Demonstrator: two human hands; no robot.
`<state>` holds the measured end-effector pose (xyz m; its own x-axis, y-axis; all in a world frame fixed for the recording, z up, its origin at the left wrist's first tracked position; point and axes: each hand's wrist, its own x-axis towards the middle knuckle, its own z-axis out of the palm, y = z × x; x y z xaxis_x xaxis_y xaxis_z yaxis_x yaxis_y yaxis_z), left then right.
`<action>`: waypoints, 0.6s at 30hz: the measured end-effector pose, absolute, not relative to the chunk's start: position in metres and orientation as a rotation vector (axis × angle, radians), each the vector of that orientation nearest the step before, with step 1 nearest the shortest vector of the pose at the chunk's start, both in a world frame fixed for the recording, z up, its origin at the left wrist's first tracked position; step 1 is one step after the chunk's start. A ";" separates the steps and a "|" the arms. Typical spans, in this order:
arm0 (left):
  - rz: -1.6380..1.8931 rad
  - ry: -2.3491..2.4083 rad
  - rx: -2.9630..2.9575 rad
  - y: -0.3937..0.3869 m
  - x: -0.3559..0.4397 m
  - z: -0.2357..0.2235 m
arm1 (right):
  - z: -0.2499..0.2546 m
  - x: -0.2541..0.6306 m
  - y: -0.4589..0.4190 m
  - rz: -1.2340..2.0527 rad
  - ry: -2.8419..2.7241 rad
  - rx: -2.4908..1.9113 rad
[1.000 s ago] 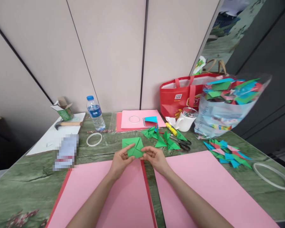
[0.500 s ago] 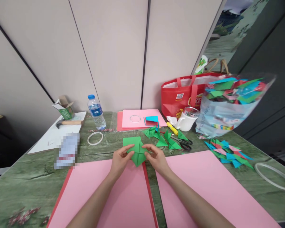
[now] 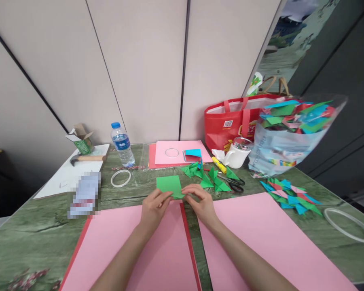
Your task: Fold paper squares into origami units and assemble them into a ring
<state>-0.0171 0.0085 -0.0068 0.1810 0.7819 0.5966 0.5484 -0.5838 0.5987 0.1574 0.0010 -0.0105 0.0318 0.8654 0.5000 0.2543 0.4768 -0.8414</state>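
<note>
At the middle of the table both hands pinch a small folded piece of green paper (image 3: 177,195), seen almost edge-on. My left hand (image 3: 155,206) has thumb and fingers pressed together at its left end, and my right hand (image 3: 202,202) grips the right end the same way. Just behind it shows a flat green paper square (image 3: 168,184); whether the two are joined I cannot tell. Several folded green paper pieces (image 3: 220,184) lie beyond my right hand, beside black-handled scissors (image 3: 236,185).
Pink sheets (image 3: 160,250) lie under my forearms. Behind stand a water bottle (image 3: 121,145), a white mug (image 3: 238,153), a red bag (image 3: 218,125) and a plastic bag (image 3: 279,149) of folded paper. A hammer (image 3: 89,158) lies left; a white ring (image 3: 348,225) lies right.
The folded green piece was tilted up, showing its creased face and a downward point. Now it is turned nearly edge-on, and more of the green square behind shows.
</note>
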 end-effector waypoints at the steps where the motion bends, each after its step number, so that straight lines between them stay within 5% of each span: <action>1: 1.316 1.253 2.250 0.008 -0.017 -0.009 | -0.011 0.158 0.001 0.576 -1.534 -1.021; 18: 1.220 1.118 2.340 0.005 -0.014 -0.021 | -0.015 0.150 -0.008 0.415 -1.687 -0.864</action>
